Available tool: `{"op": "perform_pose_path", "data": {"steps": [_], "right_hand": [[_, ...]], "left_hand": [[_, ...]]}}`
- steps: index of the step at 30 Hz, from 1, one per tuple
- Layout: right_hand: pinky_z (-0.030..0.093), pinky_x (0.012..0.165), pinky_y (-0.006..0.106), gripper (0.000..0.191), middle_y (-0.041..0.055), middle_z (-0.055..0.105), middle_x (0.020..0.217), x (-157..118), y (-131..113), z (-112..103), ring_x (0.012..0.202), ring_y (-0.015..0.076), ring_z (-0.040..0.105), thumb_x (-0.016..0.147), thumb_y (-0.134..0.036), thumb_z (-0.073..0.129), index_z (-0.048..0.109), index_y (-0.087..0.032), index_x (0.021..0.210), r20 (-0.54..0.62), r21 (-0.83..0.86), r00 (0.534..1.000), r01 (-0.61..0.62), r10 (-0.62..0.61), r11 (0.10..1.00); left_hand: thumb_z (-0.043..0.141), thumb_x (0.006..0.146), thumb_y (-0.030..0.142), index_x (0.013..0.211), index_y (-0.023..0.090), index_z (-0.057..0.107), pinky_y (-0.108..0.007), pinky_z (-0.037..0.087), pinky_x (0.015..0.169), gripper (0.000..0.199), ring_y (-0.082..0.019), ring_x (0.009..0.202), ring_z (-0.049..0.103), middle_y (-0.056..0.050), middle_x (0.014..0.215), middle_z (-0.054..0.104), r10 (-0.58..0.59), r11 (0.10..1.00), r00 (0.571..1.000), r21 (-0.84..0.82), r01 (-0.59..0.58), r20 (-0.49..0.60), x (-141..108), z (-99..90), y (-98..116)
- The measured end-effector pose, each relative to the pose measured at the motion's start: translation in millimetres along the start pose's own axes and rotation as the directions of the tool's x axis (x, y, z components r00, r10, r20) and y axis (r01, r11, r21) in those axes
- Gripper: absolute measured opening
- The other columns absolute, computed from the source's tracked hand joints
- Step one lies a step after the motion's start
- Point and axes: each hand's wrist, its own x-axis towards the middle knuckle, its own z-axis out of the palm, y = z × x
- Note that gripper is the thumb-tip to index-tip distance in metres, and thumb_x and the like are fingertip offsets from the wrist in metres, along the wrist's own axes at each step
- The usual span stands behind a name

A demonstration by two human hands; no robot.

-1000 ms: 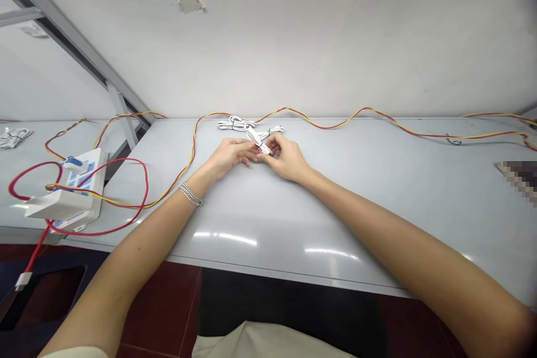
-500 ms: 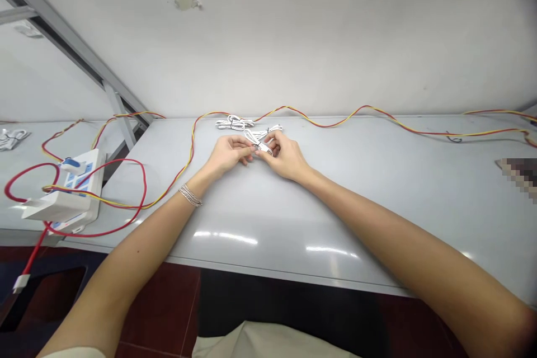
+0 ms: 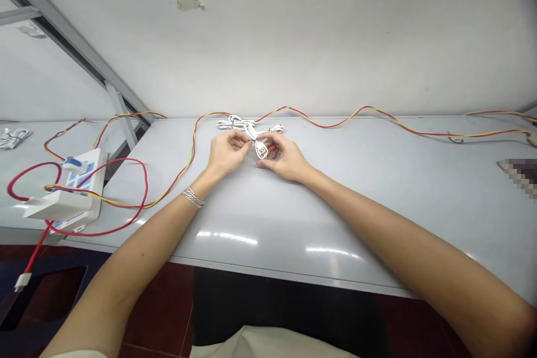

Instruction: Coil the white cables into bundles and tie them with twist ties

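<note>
A coiled white cable [image 3: 237, 123] lies at the back of the grey table [image 3: 319, 218], and a looped strand of it runs forward between my hands. My left hand [image 3: 226, 151] pinches this strand near a thin black twist tie [image 3: 252, 140]. My right hand [image 3: 280, 158] holds the strand close by, next to a flat white plug [image 3: 262, 149]. The fingers of both hands curl around the cable and partly hide it. A silver chain bracelet [image 3: 193, 197] circles my left wrist.
A red-and-yellow twisted wire [image 3: 327, 125] runs along the table's back edge. At the left stands a white box [image 3: 62, 204] with red wire looped around it. A small white cable bundle [image 3: 12, 138] lies farther left. A pixelated patch [image 3: 518, 177] covers the right edge.
My hands have risen slightly from the table and drawn closer around the cable. The white plug now sits upright between them, and my left fingers have curled.
</note>
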Motion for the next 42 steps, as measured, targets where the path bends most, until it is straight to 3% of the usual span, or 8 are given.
{"op": "perform_pose_path", "data": {"steps": [4,10,16,21,28,34,38,42], "right_hand": [[0.050,0.075,0.031,0.053,0.0026,0.064,0.090,-0.2,-0.1,0.5,0.079,0.0164,0.059,0.069,-0.024,0.076,0.061,-0.018,0.119,-0.008,-0.014,1.000,0.011,-0.011,1.000],[0.050,0.072,0.030,0.045,0.0064,0.068,0.097,-0.9,-5.0,1.3,0.074,0.0144,0.058,0.080,-0.035,0.070,0.064,-0.017,0.120,-0.036,-0.029,0.999,0.027,-0.028,0.999],[0.045,0.063,0.028,0.041,0.0045,0.066,0.085,1.4,-3.6,1.2,0.065,0.0124,0.052,0.088,-0.048,0.059,0.067,-0.016,0.112,-0.076,0.002,0.996,-0.044,0.044,0.999],[0.042,0.062,0.027,0.043,0.0024,0.060,0.076,3.8,-0.8,1.3,0.065,0.0131,0.052,0.090,-0.057,0.053,0.066,-0.017,0.095,-0.083,0.088,0.993,-0.078,0.085,0.993],[0.039,0.061,0.028,0.046,-0.0009,0.051,0.065,4.8,2.3,-1.0,0.061,0.0127,0.047,0.090,-0.063,0.049,0.059,-0.018,0.081,-0.074,0.106,0.990,-0.108,0.116,0.988],[0.040,0.061,0.028,0.050,-0.0004,0.052,0.064,5.0,0.3,-2.4,0.061,0.0133,0.048,0.087,-0.068,0.051,0.055,-0.019,0.076,-0.050,0.135,0.989,-0.132,0.139,0.982],[0.041,0.059,0.028,0.052,-0.0009,0.051,0.060,6.1,-1.8,-3.6,0.058,0.0126,0.048,0.083,-0.070,0.054,0.052,-0.019,0.071,-0.026,0.222,0.979,-0.193,0.204,0.956],[0.043,0.057,0.027,0.048,-0.0008,0.050,0.055,8.4,-1.0,-5.5,0.054,0.0122,0.049,0.083,-0.062,0.059,0.050,-0.019,0.064,0.031,0.335,0.956,-0.285,0.292,0.898]], "left_hand": [[0.066,0.075,0.024,0.079,0.014,0.065,-0.023,0.050,0.057,0.010,-0.014,0.066,0.065,-0.004,0.077,0.070,0.100,0.992,0.995,0.077,-0.099,-0.012,-0.5,-1.3,4.1],[0.064,0.079,0.023,0.083,0.016,0.064,-0.022,0.049,0.056,0.008,-0.014,0.069,0.065,-0.005,0.083,0.071,0.186,0.972,0.983,0.146,-0.184,0.004,0.0,-3.9,4.1],[0.061,0.082,0.019,0.087,0.016,0.064,-0.023,0.049,0.059,0.007,-0.013,0.070,0.062,-0.004,0.084,0.069,0.311,0.918,0.947,0.231,-0.322,0.084,1.1,-6.1,-1.2],[0.052,0.086,0.013,0.090,0.018,0.068,-0.025,0.049,0.064,0.017,-0.014,0.079,0.063,-0.005,0.090,0.070,0.391,0.878,0.906,0.230,-0.420,0.162,-0.7,-7.4,2.3],[0.057,0.085,0.016,0.093,0.017,0.069,-0.026,0.049,0.067,0.014,-0.015,0.079,0.063,-0.005,0.093,0.072,0.297,0.930,0.944,0.178,-0.320,0.146,-1.2,-5.9,3.7],[0.060,0.086,0.020,0.094,0.019,0.075,-0.030,0.050,0.075,0.017,-0.018,0.087,0.065,-0.007,0.094,0.073,0.281,0.950,0.943,0.087,-0.299,0.179,0.7,-5.9,2.6],[0.060,0.086,0.025,0.095,0.018,0.076,-0.031,0.052,0.081,0.020,-0.020,0.091,0.067,-0.008,0.097,0.074,0.198,0.980,0.948,-0.026,-0.198,0.250,1.3,-5.6,0.0],[0.067,0.082,0.030,0.093,0.016,0.076,-0.033,0.054,0.080,0.020,-0.021,0.086,0.069,-0.009,0.093,0.075,0.096,0.985,0.933,-0.170,-0.038,0.347,0.5,-4.5,0.5]]}}
